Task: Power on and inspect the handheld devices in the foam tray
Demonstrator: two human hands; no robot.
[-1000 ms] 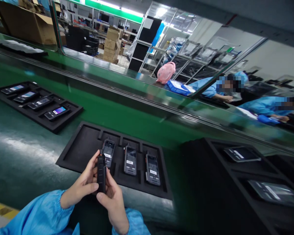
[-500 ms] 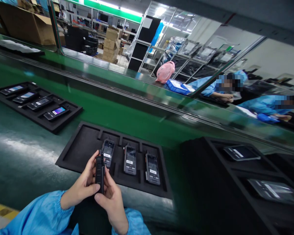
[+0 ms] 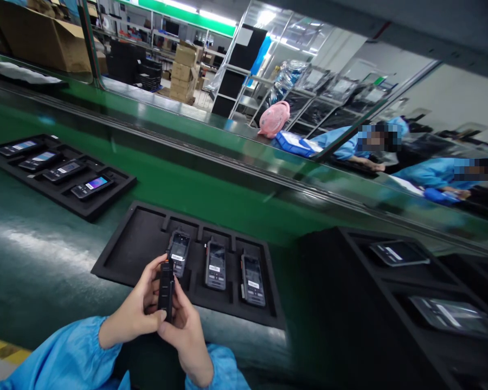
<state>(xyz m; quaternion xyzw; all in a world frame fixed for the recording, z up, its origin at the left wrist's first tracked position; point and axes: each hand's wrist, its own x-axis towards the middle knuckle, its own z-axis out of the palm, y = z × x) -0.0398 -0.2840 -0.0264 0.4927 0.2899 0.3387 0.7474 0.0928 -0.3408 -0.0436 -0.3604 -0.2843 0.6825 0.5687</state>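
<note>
A black handheld device (image 3: 166, 290) stands on edge between both my hands, just in front of a black foam tray (image 3: 146, 244). My left hand (image 3: 134, 309) grips it from the left with thumb and fingers wrapped round. My right hand (image 3: 187, 336) pinches it from the right and below. Three similar devices lie in the tray's slots: one (image 3: 179, 252) right behind my hands, one (image 3: 216, 264) in the middle, one (image 3: 252, 279) at the right. The tray's large left compartment holds nothing.
A second black tray (image 3: 117, 189) with several lit devices lies farther left on the green conveyor belt (image 3: 44, 254). A stack of black trays (image 3: 350, 303) stands at the right. Across the line, people in blue coats work beside a pink fan (image 3: 274, 119).
The device in my hands has tilted slightly and dropped a little lower; my fingers have shifted round it. The trays have not moved.
</note>
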